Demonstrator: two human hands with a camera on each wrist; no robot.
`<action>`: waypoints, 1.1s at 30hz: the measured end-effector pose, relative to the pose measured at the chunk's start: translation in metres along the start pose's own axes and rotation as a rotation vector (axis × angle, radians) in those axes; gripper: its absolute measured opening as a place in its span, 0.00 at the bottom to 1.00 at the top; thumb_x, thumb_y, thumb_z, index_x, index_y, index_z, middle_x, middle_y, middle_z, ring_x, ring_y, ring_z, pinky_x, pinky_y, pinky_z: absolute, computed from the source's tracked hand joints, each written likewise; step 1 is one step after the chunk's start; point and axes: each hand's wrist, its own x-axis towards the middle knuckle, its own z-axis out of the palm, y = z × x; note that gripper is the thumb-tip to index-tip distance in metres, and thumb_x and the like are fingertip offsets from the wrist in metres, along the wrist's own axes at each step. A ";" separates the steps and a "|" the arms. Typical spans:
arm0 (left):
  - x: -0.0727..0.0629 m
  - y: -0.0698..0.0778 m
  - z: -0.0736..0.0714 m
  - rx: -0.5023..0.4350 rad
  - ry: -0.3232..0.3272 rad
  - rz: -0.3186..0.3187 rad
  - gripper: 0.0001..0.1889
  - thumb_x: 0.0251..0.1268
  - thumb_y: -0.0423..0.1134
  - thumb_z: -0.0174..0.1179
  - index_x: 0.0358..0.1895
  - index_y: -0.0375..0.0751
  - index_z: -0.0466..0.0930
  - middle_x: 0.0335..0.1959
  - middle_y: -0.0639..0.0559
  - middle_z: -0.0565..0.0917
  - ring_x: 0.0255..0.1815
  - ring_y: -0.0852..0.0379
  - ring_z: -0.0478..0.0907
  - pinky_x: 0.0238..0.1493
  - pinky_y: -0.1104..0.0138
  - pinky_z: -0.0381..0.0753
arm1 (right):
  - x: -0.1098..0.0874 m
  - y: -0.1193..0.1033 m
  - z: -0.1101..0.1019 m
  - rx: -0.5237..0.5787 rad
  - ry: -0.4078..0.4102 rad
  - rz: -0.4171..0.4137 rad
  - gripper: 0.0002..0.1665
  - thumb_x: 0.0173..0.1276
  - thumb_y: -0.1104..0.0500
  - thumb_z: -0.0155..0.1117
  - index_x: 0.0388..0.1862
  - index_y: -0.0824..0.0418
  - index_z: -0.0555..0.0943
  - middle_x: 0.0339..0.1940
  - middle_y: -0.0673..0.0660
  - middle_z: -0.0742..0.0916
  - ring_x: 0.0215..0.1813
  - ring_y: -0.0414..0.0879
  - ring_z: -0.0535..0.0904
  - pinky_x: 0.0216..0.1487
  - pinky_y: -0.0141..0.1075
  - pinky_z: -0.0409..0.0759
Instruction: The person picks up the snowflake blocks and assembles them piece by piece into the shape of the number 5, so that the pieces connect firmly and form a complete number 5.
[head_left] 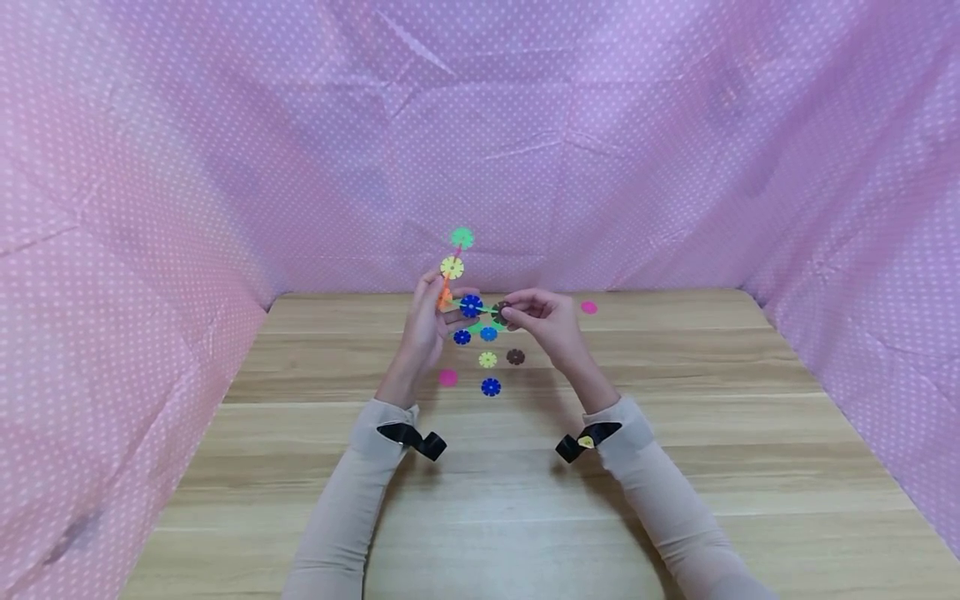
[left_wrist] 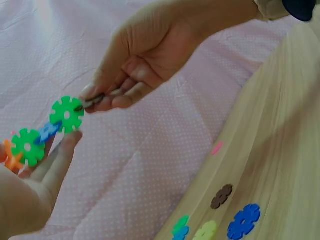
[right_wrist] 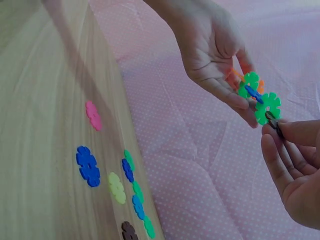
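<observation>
A chain of interlocking plastic snowflake discs hangs in the air above the far part of the table. My left hand (head_left: 422, 329) holds it around the orange disc (head_left: 446, 297), fingers partly behind the pieces. Upward from there run a yellow disc (head_left: 452, 267) and a light green disc (head_left: 462, 238). Toward the right come a green disc, a blue disc (head_left: 471, 306) and another green disc (left_wrist: 59, 114). My right hand (head_left: 553, 327) pinches a brown disc (right_wrist: 278, 129) between thumb and fingers, its edge at the rim of that last green disc.
Loose discs lie on the wooden table (head_left: 480, 517) below the hands: blue (head_left: 491, 387), yellow (head_left: 488, 360), brown (head_left: 516, 357), pink (head_left: 448, 378) and several more. Another pink disc (head_left: 589, 307) is near the back edge. A pink dotted cloth (head_left: 480, 125) surrounds the table.
</observation>
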 end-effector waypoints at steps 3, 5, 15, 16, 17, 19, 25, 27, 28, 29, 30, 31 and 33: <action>-0.001 -0.002 0.001 -0.003 0.062 -0.022 0.18 0.85 0.53 0.36 0.65 0.51 0.65 0.48 0.42 0.86 0.36 0.52 0.89 0.52 0.53 0.88 | -0.001 0.003 0.006 0.004 0.014 0.012 0.12 0.66 0.72 0.69 0.47 0.78 0.82 0.36 0.66 0.90 0.32 0.39 0.87 0.39 0.35 0.90; -0.001 -0.004 0.003 -0.031 0.088 -0.039 0.21 0.85 0.52 0.36 0.71 0.50 0.61 0.49 0.43 0.82 0.36 0.51 0.88 0.54 0.52 0.88 | -0.002 0.005 0.009 0.008 0.019 0.016 0.12 0.66 0.72 0.69 0.47 0.78 0.82 0.36 0.66 0.90 0.32 0.39 0.87 0.39 0.35 0.90; -0.001 -0.008 0.006 -0.048 0.037 -0.062 0.44 0.63 0.17 0.56 0.76 0.51 0.46 0.62 0.41 0.68 0.43 0.49 0.85 0.50 0.59 0.89 | -0.004 0.006 0.012 0.042 0.037 0.037 0.13 0.66 0.74 0.68 0.47 0.80 0.81 0.36 0.67 0.89 0.32 0.38 0.87 0.39 0.36 0.90; -0.002 -0.008 0.005 -0.015 0.021 -0.064 0.47 0.61 0.16 0.58 0.77 0.52 0.44 0.67 0.39 0.64 0.49 0.46 0.84 0.50 0.60 0.89 | -0.004 0.006 0.012 0.044 0.039 0.042 0.13 0.66 0.74 0.68 0.47 0.80 0.80 0.37 0.69 0.88 0.32 0.39 0.88 0.39 0.36 0.90; -0.002 -0.008 0.006 0.016 0.009 -0.067 0.49 0.60 0.16 0.59 0.77 0.53 0.43 0.71 0.38 0.60 0.54 0.42 0.82 0.51 0.62 0.89 | -0.003 0.005 0.012 0.042 0.040 0.046 0.12 0.66 0.74 0.68 0.47 0.80 0.81 0.38 0.71 0.88 0.31 0.39 0.88 0.39 0.37 0.90; -0.002 -0.007 0.006 0.064 -0.002 -0.072 0.52 0.59 0.16 0.62 0.78 0.54 0.41 0.74 0.36 0.55 0.62 0.35 0.77 0.51 0.63 0.89 | -0.002 0.006 0.010 0.034 0.033 0.056 0.13 0.66 0.74 0.68 0.47 0.80 0.80 0.38 0.71 0.88 0.32 0.39 0.88 0.40 0.38 0.90; -0.002 -0.006 0.009 0.065 0.015 -0.120 0.57 0.60 0.20 0.66 0.80 0.59 0.36 0.80 0.32 0.46 0.70 0.35 0.71 0.54 0.61 0.88 | -0.001 0.006 0.009 0.041 -0.002 0.062 0.13 0.67 0.72 0.68 0.48 0.79 0.81 0.32 0.52 0.90 0.31 0.40 0.88 0.41 0.38 0.90; -0.002 -0.006 0.010 0.054 0.019 -0.130 0.59 0.60 0.21 0.67 0.80 0.60 0.34 0.82 0.30 0.40 0.71 0.34 0.70 0.54 0.61 0.88 | -0.001 0.006 0.009 0.047 -0.011 0.061 0.13 0.66 0.73 0.68 0.48 0.79 0.81 0.31 0.49 0.90 0.31 0.40 0.88 0.40 0.38 0.90; -0.002 -0.006 0.010 0.054 0.018 -0.128 0.58 0.60 0.21 0.67 0.80 0.61 0.34 0.82 0.30 0.39 0.70 0.33 0.71 0.54 0.61 0.88 | -0.001 0.006 0.009 0.047 -0.014 0.060 0.13 0.66 0.73 0.68 0.48 0.79 0.81 0.31 0.49 0.90 0.31 0.40 0.88 0.40 0.38 0.90; -0.002 -0.007 0.010 0.047 0.018 -0.126 0.58 0.61 0.21 0.66 0.80 0.60 0.34 0.82 0.30 0.39 0.68 0.34 0.74 0.54 0.60 0.88 | -0.001 0.007 0.010 0.047 -0.014 0.060 0.13 0.66 0.73 0.68 0.48 0.79 0.81 0.31 0.49 0.90 0.31 0.40 0.88 0.40 0.37 0.90; -0.002 -0.007 0.010 0.042 0.019 -0.123 0.57 0.61 0.21 0.66 0.80 0.61 0.35 0.82 0.30 0.40 0.65 0.34 0.76 0.54 0.60 0.88 | -0.002 0.007 0.010 0.045 -0.014 0.061 0.13 0.66 0.73 0.68 0.48 0.79 0.81 0.31 0.49 0.90 0.31 0.40 0.88 0.40 0.37 0.90; -0.002 -0.008 0.010 0.038 0.022 -0.120 0.57 0.61 0.20 0.66 0.80 0.61 0.36 0.82 0.30 0.41 0.63 0.35 0.78 0.53 0.60 0.88 | -0.002 0.007 0.010 0.041 -0.013 0.063 0.13 0.66 0.73 0.68 0.48 0.79 0.81 0.31 0.49 0.90 0.31 0.40 0.88 0.40 0.37 0.90; -0.002 -0.009 0.010 0.033 0.022 -0.110 0.55 0.61 0.19 0.65 0.79 0.60 0.38 0.81 0.31 0.42 0.58 0.39 0.81 0.53 0.60 0.88 | -0.002 0.007 0.010 0.035 -0.011 0.066 0.13 0.66 0.72 0.69 0.48 0.79 0.81 0.32 0.50 0.90 0.31 0.39 0.88 0.40 0.37 0.90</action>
